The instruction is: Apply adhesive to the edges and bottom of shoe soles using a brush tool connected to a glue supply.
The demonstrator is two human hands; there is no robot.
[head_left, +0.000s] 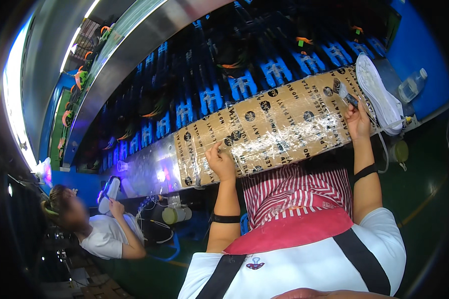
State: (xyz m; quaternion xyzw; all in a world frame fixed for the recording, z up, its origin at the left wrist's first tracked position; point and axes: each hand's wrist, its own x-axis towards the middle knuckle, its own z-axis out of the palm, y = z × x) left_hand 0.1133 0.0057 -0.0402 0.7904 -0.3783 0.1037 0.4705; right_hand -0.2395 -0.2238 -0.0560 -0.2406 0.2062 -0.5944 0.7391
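Observation:
My left hand [220,162] rests on the cardboard-covered bench top [279,130], fingers loosely curled and slightly apart, with nothing visible in it. Toward the bench's right end, my right hand [358,122] is closed on a small dark-and-silver tool [345,92], brush-like in shape. The tool points up and left over the cardboard; its exact kind is hard to make out. Just right of that hand lies a long white shoe sole [376,93]. A thin pale hose [384,145] hangs beside the right wrist.
A clear plastic bottle [412,85] stands beyond the sole. Behind the bench runs a dark conveyor with several blue-lit supports [243,85]. At far left a person [107,234] holds another sole [108,195]. A yellowish cylinder [176,215] sits below the bench's left part.

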